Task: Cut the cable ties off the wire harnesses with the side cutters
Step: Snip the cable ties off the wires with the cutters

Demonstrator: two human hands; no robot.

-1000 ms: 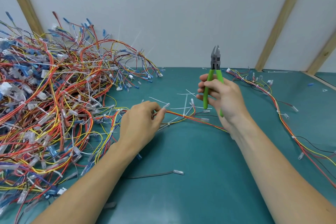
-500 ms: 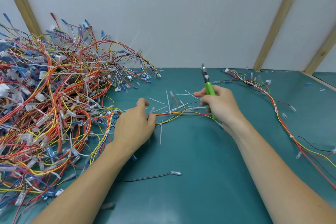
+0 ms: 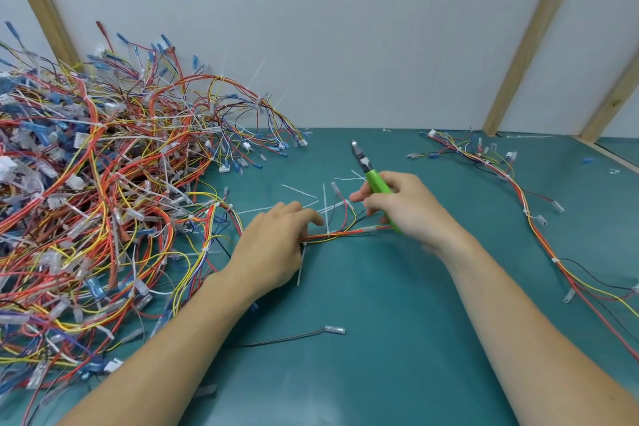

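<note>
No legible text or labels

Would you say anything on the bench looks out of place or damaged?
Cut white cable ties lie strewn on the green mat beyond both hands, and one loose black wire lies apart from the harness pile. No damage visible.
</note>
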